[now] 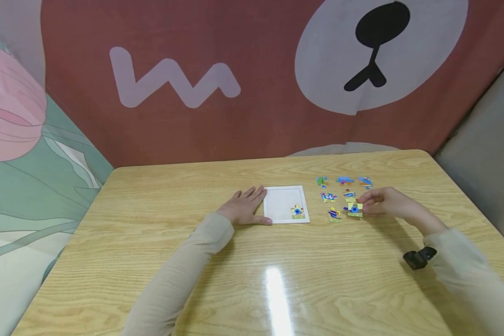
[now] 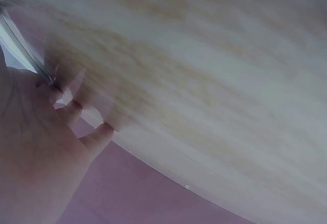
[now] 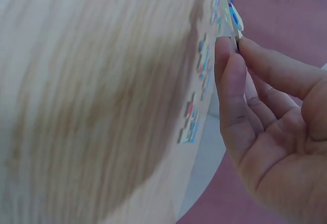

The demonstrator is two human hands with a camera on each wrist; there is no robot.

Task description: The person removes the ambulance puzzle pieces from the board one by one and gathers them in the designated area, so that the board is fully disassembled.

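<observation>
My left hand [image 1: 244, 207] lies with its fingers spread at the left edge of a square white puzzle board [image 1: 279, 201], fingertips and thumb touching its border. A colourful puzzle piece [image 1: 297, 212] with a blue round shape sits in the board's lower right corner. Right of the board, my right hand [image 1: 387, 204] pinches another puzzle piece [image 1: 354, 209] between thumb and fingers. The right wrist view shows that held piece [image 3: 234, 19] lifted off the table and tilted. In the left wrist view, the left hand [image 2: 46, 132] is seen from the palm side.
Loose puzzle pieces [image 1: 345, 180] lie in rough rows right of the board, among them a blue-and-yellow one [image 1: 329, 197] and a yellow-and-green one [image 1: 334, 214]. The wooden table [image 1: 235, 280] meets a reddish-brown printed wall [image 1: 201, 135] at its back edge.
</observation>
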